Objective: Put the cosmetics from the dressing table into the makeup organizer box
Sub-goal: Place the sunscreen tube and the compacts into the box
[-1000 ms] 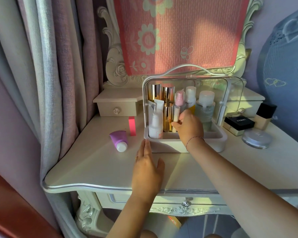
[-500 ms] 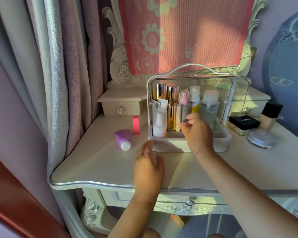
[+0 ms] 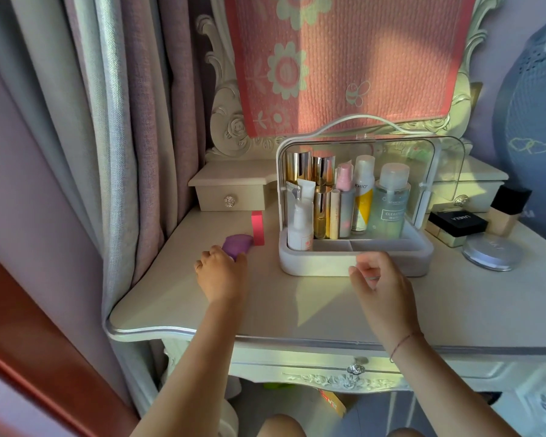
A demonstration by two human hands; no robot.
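Note:
The white makeup organizer box (image 3: 353, 264) stands on the dressing table (image 3: 297, 304), its clear lid raised, with several bottles and gold tubes upright inside. My left hand (image 3: 221, 274) reaches left and its fingers close over the cap end of a purple tube (image 3: 238, 242) lying on the table. A small pink stick (image 3: 258, 228) stands just behind the tube. My right hand (image 3: 382, 285) hovers in front of the box with fingers loosely curled and nothing in it. At the right lie a black compact (image 3: 457, 223), a silver round compact (image 3: 492, 252) and a foundation bottle (image 3: 508, 209).
Curtains (image 3: 123, 137) hang close at the left of the table. Two small drawer units (image 3: 230, 192) stand at the back, under a mirror covered by a pink cloth (image 3: 344, 58). A blue rounded object (image 3: 533, 121) stands at the far right.
My right hand has pulled back out of the box to in front of it. My left hand has moved left from the table's front to the purple tube.

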